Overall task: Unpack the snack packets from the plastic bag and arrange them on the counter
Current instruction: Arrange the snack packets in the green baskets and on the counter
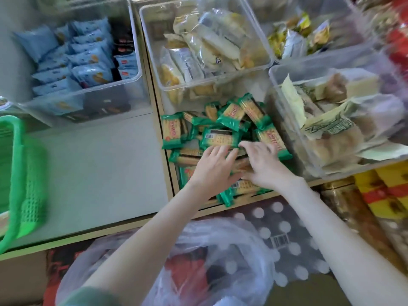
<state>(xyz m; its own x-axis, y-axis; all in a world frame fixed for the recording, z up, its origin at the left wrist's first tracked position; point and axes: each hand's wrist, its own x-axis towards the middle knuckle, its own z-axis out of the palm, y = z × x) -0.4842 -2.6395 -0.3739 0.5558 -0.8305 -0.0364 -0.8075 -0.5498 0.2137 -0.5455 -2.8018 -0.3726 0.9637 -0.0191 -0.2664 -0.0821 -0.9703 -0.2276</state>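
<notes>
A loose heap of green cracker packets [223, 131] lies on the counter [97, 173] between the clear bins. My left hand [212, 166] rests on the near part of the heap with fingers spread flat. Beside it, my right hand [262, 164] lies on the packets too, fingers stretched forward and touching them. Neither hand curls round a packet. A thin translucent plastic bag [216, 257] sags below the counter's front edge, under my forearms; something red shows inside it.
Clear bins ring the heap: blue packets [72, 62] at back left, pale bread packs [207, 47] behind, wrapped cakes [340, 113] at right. A green mesh basket [19, 177] stands at the left edge. Yellow-red packs [384, 191] lie at lower right.
</notes>
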